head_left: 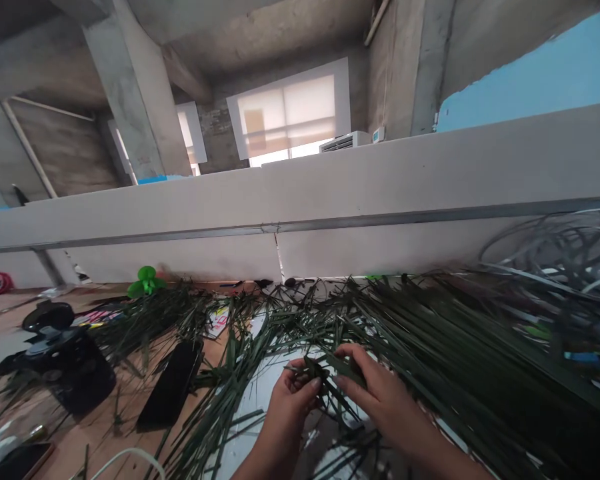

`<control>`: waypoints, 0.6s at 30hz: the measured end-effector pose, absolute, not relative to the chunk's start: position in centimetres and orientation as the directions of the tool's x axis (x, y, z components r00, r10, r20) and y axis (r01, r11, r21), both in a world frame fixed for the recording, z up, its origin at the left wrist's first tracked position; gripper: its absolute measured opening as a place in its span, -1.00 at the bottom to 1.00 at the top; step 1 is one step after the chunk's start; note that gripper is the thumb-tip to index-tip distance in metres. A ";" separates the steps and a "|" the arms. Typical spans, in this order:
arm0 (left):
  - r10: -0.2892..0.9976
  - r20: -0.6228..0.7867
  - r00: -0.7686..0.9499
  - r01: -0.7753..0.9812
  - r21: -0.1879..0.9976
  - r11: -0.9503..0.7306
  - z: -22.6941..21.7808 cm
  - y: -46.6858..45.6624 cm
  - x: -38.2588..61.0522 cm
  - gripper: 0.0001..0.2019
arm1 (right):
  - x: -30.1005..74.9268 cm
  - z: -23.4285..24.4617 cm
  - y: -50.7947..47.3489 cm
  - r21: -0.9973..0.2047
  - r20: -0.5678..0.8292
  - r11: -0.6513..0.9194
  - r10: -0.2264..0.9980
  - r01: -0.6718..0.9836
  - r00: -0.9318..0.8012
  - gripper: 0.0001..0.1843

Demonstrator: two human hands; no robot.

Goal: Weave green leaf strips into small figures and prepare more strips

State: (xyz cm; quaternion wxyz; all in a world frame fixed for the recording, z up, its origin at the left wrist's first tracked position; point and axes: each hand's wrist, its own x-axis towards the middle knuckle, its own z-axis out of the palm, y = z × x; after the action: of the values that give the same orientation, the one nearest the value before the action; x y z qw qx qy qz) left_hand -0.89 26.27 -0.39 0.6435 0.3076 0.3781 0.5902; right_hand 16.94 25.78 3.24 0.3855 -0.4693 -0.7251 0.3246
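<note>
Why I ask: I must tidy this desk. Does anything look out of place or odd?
Long green leaf strips sprawl across the wooden desk, partly covering printed papers and crowding the black phone. The left hand and right hand pinch a few.

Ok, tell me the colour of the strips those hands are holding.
Dark green; the head view shows the leaf strips between left hand and right hand.

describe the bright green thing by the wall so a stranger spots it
Follow the white partition leftward along the far edge of the wooden table. Where the dark leaf strips end sits a bright green object; its rounded lobes and light colour set it apart.
</note>
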 end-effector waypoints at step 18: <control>0.988 -0.152 -0.019 -0.588 0.801 0.112 0.2 25.5 -1.0 -0.51 | 16.1 3.3 24.1 -0.696 0.293 0.514 0.841 0.501 -0.454 -0.82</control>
State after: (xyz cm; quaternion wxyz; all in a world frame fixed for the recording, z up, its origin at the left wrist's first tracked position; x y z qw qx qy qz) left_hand -1.01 25.45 0.15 0.6465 0.2695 0.3714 0.6095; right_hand 16.12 24.11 3.27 0.3180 -0.4145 -0.8097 0.2672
